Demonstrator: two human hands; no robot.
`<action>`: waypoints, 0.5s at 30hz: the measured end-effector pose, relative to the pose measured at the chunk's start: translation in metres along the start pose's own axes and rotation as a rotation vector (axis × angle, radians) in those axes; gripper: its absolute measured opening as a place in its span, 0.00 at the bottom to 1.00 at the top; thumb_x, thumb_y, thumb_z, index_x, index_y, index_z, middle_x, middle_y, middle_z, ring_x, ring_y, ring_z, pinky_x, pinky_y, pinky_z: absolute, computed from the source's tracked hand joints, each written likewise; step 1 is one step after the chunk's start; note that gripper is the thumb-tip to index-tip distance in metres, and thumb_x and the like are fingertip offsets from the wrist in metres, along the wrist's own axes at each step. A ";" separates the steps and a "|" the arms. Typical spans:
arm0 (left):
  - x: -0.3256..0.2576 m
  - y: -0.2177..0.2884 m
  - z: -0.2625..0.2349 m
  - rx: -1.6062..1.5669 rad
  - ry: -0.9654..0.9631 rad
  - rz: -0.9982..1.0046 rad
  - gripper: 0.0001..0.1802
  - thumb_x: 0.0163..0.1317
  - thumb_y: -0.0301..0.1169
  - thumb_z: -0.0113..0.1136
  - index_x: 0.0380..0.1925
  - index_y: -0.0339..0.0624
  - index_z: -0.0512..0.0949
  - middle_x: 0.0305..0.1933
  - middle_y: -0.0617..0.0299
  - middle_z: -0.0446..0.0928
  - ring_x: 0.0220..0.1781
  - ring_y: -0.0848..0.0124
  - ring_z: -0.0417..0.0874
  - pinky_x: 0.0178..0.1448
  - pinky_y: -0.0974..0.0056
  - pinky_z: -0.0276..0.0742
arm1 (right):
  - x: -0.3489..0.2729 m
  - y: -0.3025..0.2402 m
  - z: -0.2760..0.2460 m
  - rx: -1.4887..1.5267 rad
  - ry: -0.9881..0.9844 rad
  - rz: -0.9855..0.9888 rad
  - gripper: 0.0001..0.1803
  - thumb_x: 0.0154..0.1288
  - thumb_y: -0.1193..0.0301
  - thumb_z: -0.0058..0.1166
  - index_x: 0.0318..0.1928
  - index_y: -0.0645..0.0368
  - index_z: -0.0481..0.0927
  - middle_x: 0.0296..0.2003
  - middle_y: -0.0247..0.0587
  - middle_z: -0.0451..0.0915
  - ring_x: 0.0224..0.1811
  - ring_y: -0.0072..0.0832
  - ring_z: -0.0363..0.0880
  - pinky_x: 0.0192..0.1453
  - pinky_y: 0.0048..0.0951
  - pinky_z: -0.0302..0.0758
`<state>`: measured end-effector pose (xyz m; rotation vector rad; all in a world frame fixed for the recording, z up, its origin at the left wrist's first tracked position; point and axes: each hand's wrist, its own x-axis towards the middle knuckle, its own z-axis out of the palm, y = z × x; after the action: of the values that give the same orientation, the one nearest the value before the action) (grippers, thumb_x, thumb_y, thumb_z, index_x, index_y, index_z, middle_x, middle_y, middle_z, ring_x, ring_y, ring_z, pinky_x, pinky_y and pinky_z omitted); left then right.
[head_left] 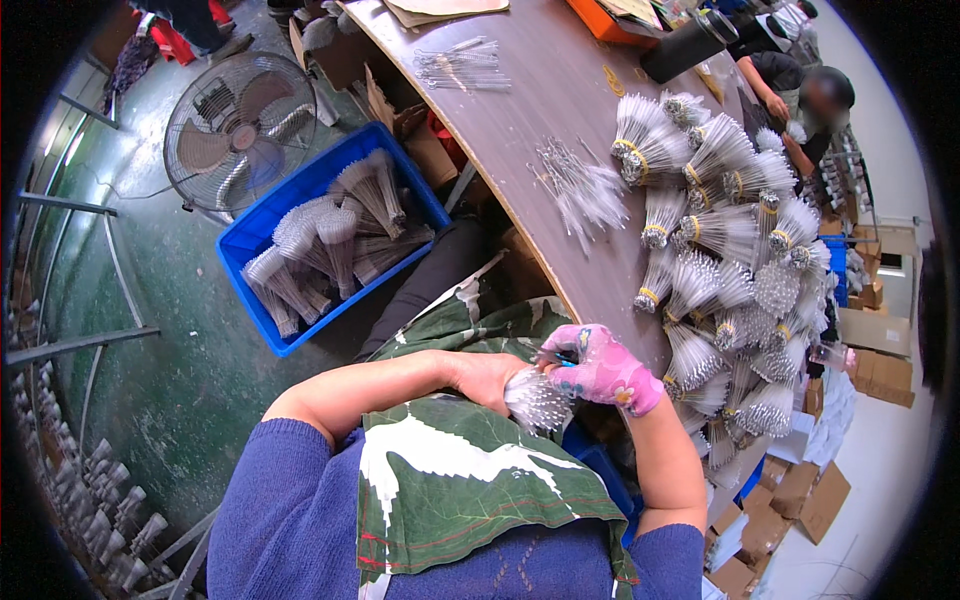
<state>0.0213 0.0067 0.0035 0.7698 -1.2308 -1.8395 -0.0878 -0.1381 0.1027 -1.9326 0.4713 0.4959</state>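
Brush bundle: a sheaf of slim wire brushes, pale tips fanned out toward 5 o'clock, held low over the lap.
Left hand: bare, at 6 o'clock, fingers curled snugly around the sheaf; no gap shows in the hold.
Right hand: in a pink floral glove, at 4 o'clock, fingers bent and partly closed beside the sheaf's upper end; a small blue item shows between them, too hidden to name; whether it is gripped, I cannot tell.
Apron: dark green with white print, at 6 o'clock, over a purple-blue sweater.
Workbench: brown top, its curved edge running from 12 toward 4 o'clock.
Heaped bundles: many brush bundles with yellow bands, at 3 o'clock on the bench.
Loose brushes: a scattered spread between 1 and 2 o'clock; a smaller bunch at 12.
Blue crate: tilted in view, at 10 o'clock, with more bundles inside.
Floor fan: round wire cage, at 10 o'clock, just beyond the crate.
Black cylinder: lying at 1 o'clock, near an orange tray.
Co-worker: a dark-clothed person at 2 o'clock, behind the heap.
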 end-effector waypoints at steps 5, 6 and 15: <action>0.000 -0.004 0.001 -0.009 0.015 0.009 0.23 0.39 0.21 0.65 0.41 0.39 0.74 0.38 0.65 0.79 0.42 0.75 0.77 0.51 0.66 0.72 | 0.000 0.011 0.012 0.132 0.037 0.049 0.08 0.54 0.75 0.55 0.35 0.64 0.77 0.29 0.34 0.77 0.33 0.20 0.74 0.38 0.23 0.70; -0.001 -0.005 0.002 -0.010 0.017 0.009 0.23 0.39 0.21 0.65 0.41 0.39 0.74 0.38 0.65 0.79 0.42 0.75 0.77 0.51 0.66 0.72 | 0.000 0.011 0.012 0.431 0.115 0.021 0.08 0.55 0.75 0.54 0.36 0.63 0.77 0.29 0.33 0.76 0.32 0.19 0.73 0.37 0.22 0.70; -0.006 -0.013 -0.001 -0.122 0.133 -0.021 0.24 0.40 0.20 0.64 0.43 0.38 0.75 0.41 0.64 0.79 0.45 0.76 0.76 0.54 0.67 0.71 | -0.026 -0.005 0.005 0.229 0.196 -0.127 0.08 0.50 0.79 0.60 0.34 0.65 0.79 0.31 0.37 0.76 0.33 0.24 0.74 0.39 0.24 0.70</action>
<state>0.0218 0.0148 -0.0083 0.8257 -1.0203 -1.8311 -0.1075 -0.1291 0.1183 -1.7830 0.5037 0.1626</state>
